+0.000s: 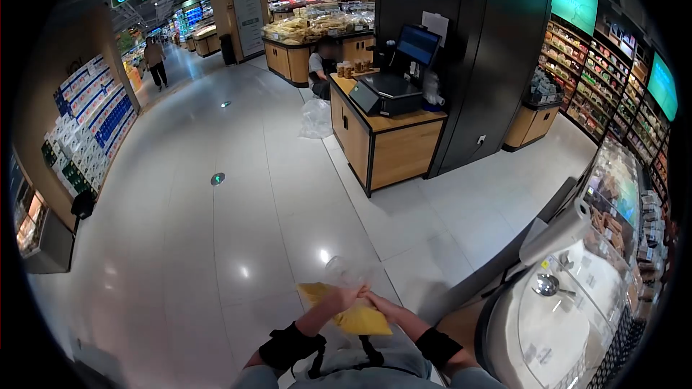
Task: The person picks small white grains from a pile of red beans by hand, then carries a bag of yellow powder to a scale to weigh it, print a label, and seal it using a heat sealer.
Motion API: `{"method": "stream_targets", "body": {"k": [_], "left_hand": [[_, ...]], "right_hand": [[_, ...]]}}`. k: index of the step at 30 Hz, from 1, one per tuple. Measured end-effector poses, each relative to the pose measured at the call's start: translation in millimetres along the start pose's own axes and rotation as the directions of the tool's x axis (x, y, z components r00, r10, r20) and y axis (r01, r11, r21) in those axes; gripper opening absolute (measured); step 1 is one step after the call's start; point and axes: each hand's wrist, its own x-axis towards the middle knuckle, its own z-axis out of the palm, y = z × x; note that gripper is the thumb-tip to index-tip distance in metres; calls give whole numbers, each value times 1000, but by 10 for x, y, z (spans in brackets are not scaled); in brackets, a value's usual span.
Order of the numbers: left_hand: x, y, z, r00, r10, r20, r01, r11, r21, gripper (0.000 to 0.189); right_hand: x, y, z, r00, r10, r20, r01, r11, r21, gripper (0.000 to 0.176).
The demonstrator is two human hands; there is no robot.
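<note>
A clear plastic bag with yellow contents (364, 322) hangs in front of my body at the bottom centre. My left hand (347, 295) and my right hand (375, 302) meet at the gathered part of the bag, with their fingers closed on it. The loose clear top of the bag (339, 268) sticks up beyond my hands. Part of the yellow contents shows left of my left hand. Fine finger positions are too small to make out.
A wooden counter (407, 155) with a scale (389, 94) and a screen stands ahead. Lower right is a white display bin (540, 324) with a metal scoop (548, 285) and a plastic roll (555, 234). A person crouches behind the counter; another person (154, 61) stands far left.
</note>
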Motion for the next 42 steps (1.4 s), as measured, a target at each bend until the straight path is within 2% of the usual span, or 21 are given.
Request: {"method": "stream_targets", "body": {"k": [2,3,5,6,8,9,11,14,15,16,17,20,24,26,27,29,30,32,33,39,42], "left_hand": [[605,-5,-308,989,-31,144,80,934,-349,15],[867,-62,-462,987,-38,154,91,931,-354,15],[1454,-111,-763,965,194,178,-234,942,239,24],[1748,-79,-893,966,197,170,-233,944,232,24],[2290,165,-1212,901,396,175,-411,655,634,30],[2614,296,-1406,904,391,174,-406,654,639,30],[3285,523,-1792,961,154,231,-191,970,150,39],[4357,241,-2387,868,476,143,-486,754,442,42],[4760,222,-2622,859,458,231,-509,706,492,39],[4942,575,-2776,894,407,186,-444,862,244,34],[5279,521,-2944,828,545,133,-561,805,192,33],[6348,400,-3464,744,668,-15,-630,708,319,38],[7655,249,-3880,739,664,111,-600,574,557,36],[8368,119,-4023,626,760,174,-684,427,592,29],[8609,235,-4071,635,748,193,-689,437,578,29],[8941,639,-4150,838,507,201,-537,832,139,21],[9066,757,-4192,839,498,218,-531,837,134,21],[9380,906,-4268,935,288,206,-311,946,90,18],[9645,802,-4282,936,295,191,-300,954,-4,17],[10854,556,-4260,926,285,246,-302,953,30,15],[11255,466,-4219,942,195,272,-213,976,36,11]], "right_hand": [[298,-298,-345,991,112,67,-120,983,139,58],[489,-412,-537,991,117,60,-125,981,150,58],[892,-774,-931,986,129,103,-156,929,334,58],[1049,-1005,-1073,985,138,100,-164,931,327,58],[1347,-1556,-1156,999,-38,-19,43,933,358,54],[1505,-1853,-1183,999,-38,-11,40,932,361,54],[1800,-2469,-1252,960,-224,-168,268,909,320,52],[2543,-3171,-1690,941,-314,-130,338,820,462,52],[2778,-3393,-1785,924,-343,-171,382,788,482,53],[3005,-3584,-1864,908,-351,-228,419,756,503,53],[3251,-3812,-1928,887,-368,-280,462,717,523,53],[3874,-4464,-2009,722,-580,-377,691,631,352,52],[4633,-5123,-2197,595,-521,-612,788,527,318,52],[5049,-5434,-2336,560,-511,-652,818,463,340,50],[5211,-5631,-2372,531,-473,-703,836,428,344,48],[5528,-5971,-2523,498,-416,-761,855,382,351,47],[5667,-6128,-2639,430,-393,-813,876,399,270,48],[5853,-6462,-2931,353,-373,-858,891,414,186,50],[5919,-6638,-3075,302,-365,-880,878,467,108,54],[6411,-7283,-4109,125,-397,-909,692,691,-207,61],[6427,-7419,-4287,58,-420,-906,642,711,-288,59]]}}
